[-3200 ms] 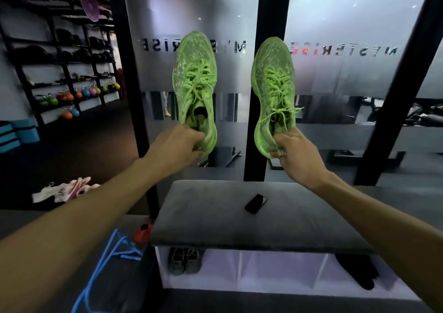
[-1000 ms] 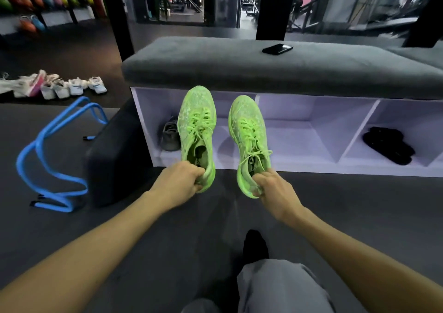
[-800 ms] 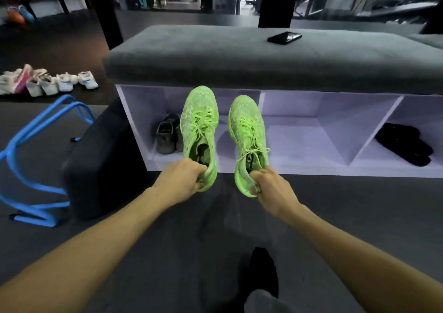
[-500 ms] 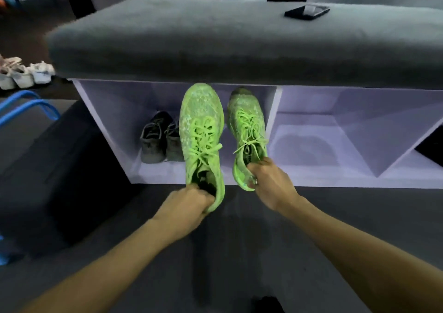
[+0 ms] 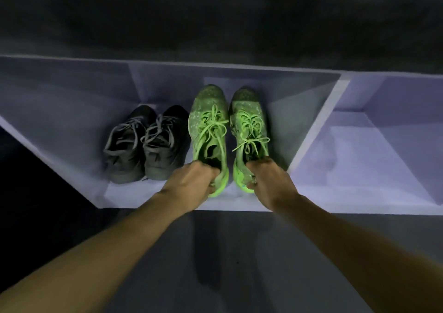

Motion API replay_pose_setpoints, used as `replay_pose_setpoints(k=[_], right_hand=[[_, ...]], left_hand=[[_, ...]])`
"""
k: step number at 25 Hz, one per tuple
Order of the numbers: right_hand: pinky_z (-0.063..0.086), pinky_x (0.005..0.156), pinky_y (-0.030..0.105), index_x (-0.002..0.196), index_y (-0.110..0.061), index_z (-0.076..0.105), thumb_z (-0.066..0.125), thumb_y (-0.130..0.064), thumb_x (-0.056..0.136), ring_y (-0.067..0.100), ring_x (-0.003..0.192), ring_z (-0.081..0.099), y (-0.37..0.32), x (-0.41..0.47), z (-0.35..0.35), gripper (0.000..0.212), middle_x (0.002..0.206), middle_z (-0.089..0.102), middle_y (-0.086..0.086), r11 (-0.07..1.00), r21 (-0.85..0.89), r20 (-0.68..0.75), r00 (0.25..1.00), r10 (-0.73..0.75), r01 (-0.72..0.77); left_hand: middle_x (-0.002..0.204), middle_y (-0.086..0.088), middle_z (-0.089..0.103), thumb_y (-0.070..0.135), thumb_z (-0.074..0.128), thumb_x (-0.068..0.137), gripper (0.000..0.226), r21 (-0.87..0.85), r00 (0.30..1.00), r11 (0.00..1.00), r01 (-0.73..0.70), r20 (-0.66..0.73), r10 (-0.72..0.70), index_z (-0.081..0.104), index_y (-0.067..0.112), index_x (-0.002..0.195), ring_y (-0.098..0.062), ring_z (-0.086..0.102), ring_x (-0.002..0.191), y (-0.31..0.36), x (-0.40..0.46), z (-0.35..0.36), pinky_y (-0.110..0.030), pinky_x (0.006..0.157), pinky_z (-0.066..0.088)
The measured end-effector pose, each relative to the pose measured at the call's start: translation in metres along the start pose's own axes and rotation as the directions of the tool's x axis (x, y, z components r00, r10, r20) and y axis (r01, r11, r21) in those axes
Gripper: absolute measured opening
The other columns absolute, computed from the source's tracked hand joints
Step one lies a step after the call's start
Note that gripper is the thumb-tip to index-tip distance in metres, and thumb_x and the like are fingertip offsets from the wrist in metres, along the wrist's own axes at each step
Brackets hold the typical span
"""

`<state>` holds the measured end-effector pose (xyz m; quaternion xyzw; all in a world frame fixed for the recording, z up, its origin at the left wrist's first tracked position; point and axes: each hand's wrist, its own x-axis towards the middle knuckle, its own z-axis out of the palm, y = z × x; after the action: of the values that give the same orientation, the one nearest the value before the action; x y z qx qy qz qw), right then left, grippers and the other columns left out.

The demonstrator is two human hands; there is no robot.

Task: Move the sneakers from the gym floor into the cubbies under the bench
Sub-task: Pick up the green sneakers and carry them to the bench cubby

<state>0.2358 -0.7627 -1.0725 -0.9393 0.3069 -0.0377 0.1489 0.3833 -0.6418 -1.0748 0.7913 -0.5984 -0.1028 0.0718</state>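
Gripping each green sneaker (image 5: 209, 130) by the heel, the left hand (image 5: 191, 183) and right hand (image 5: 269, 180) had the pair inside the cubby (image 5: 311, 130) beside the dark shoes (image 5: 146, 144), so I'd have just nudged them back evenly, then let go.

The bench (image 5: 215, 13) fills the top of the frame as a dark blur. Shadow dims the toes of the green sneakers (image 5: 227, 125). The right cubby (image 5: 395, 144) is cut off by the right edge.
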Motion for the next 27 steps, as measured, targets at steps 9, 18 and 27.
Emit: replay_pose_setpoints(k=[9,18,27], right_hand=[[0.041,0.094,0.036,0.128,-0.012,0.044,0.053,-0.006,0.089,0.03,0.122,0.044,0.01,0.057,0.031,0.04,0.129,0.046,0.012,0.999,0.006,0.075,0.996,0.046,-0.047],[0.042,0.088,0.035,0.123,-0.019,0.038,0.076,-0.031,0.072,0.024,0.117,0.037,0.009,0.047,0.026,0.065,0.127,0.041,0.003,1.0,-0.03,-0.098,0.995,0.003,-0.006],[0.025,0.112,0.042,0.145,-0.018,0.013,0.082,-0.053,0.055,0.027,0.135,0.025,-0.018,-0.017,-0.026,0.118,0.152,0.021,0.004,0.993,-0.073,-0.302,0.946,-0.115,0.098]], left_hand=[[0.108,-0.015,0.059,0.021,0.058,0.087,0.029,0.051,0.989,0.994,0.097,0.108,-0.102,0.056,0.014,0.115,-0.035,0.058,0.098,-0.024,0.059,0.018,-0.036,0.077,0.047],[0.128,0.004,0.045,0.053,0.07,0.064,0.078,-0.016,0.977,0.985,0.171,-0.131,-0.171,0.035,0.027,0.128,-0.022,0.041,0.118,-0.012,0.051,0.009,-0.04,0.083,0.048],[0.141,0.004,0.033,0.076,0.062,0.053,0.1,0.086,0.928,0.975,0.205,-0.333,-0.166,0.027,0.03,0.135,-0.024,0.034,0.128,0.012,-0.03,-0.039,-0.047,0.1,0.031]])
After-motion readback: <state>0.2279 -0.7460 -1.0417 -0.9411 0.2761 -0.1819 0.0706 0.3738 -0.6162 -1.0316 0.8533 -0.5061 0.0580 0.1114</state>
